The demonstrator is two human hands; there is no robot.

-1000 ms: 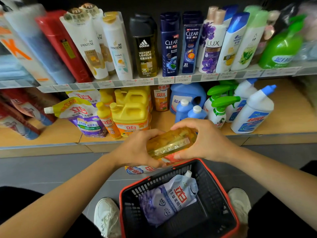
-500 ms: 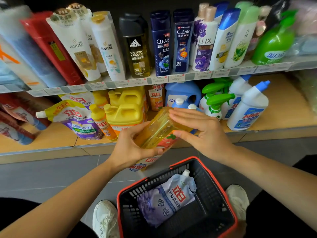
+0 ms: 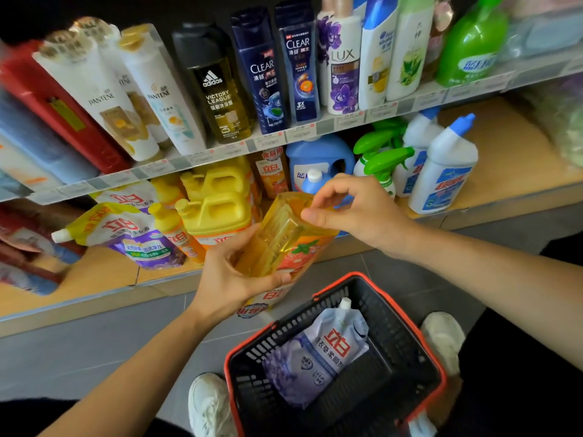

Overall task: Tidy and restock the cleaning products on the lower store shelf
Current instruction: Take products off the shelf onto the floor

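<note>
Yellow and see-through, the bottle [image 3: 284,234] hangs tilted in the air just in front of the lower shelf [image 3: 94,279], near the yellow jugs [image 3: 220,209] and above the far side of the basket [image 3: 397,320]. The left hand [image 3: 227,279] wraps curled fingers and thumb round its lower part, and the right hand [image 3: 362,209] pinches its upper end between thumb and fingertips. A purple pouch [image 3: 318,351] lies in the basket.

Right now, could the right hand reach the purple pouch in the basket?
Probably yes, once freed: the right hand pinches the yellow bottle, which the left hand also grips. The purple pouch lies uncovered in the open basket.
</note>
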